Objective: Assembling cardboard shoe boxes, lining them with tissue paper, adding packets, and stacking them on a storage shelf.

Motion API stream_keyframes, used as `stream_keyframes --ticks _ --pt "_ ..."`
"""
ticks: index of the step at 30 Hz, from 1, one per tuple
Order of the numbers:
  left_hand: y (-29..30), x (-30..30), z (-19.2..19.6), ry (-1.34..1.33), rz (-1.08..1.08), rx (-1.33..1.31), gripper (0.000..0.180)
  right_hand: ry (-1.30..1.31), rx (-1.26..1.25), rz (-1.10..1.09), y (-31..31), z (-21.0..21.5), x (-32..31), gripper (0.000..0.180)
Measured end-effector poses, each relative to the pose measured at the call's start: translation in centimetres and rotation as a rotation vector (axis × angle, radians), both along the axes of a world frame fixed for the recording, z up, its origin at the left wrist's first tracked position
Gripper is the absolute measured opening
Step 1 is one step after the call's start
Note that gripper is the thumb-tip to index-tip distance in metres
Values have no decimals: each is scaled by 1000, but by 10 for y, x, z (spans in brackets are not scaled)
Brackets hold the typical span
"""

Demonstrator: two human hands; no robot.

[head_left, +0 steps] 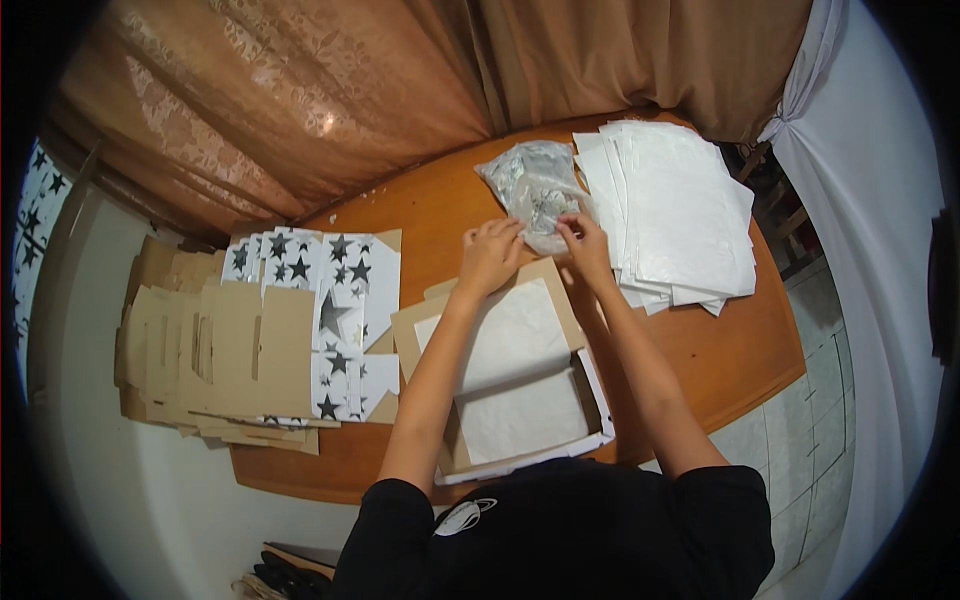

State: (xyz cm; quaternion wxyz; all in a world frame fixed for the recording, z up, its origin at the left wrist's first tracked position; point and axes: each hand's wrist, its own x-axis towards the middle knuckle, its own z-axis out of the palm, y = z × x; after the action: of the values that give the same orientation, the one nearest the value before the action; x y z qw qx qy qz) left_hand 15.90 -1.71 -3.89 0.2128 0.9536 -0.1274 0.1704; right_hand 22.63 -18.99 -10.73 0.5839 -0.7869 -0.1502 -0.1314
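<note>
Both the left hand and right hand pinch the near edge of a clear bag at the table's far side, fingers curled shut on it, while the open, paper-lined box nearer holds nothing else yet.

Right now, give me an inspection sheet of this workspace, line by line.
Surface: round wooden table, mostly covered.
Job's things: clear plastic bag of small silvery pieces; open cardboard box lined with white paper, below the hands.
Clutter: stack of white sheets; flat star-printed box blanks and brown ones.
Grip: left hand and right hand both at the bag's near edge.
Cables: nothing seen.
Surroundings: brown curtain, tiled floor.
</note>
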Motion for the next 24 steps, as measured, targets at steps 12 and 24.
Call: stream_keyframes --ticks 12,24 --pt "53 -172 14 -161 345 -563 32 316 -5 553 -8 57 -181 29" --pt "53 -222 -15 340 483 -1375 67 272 -22 234 -24 5 -144 55"
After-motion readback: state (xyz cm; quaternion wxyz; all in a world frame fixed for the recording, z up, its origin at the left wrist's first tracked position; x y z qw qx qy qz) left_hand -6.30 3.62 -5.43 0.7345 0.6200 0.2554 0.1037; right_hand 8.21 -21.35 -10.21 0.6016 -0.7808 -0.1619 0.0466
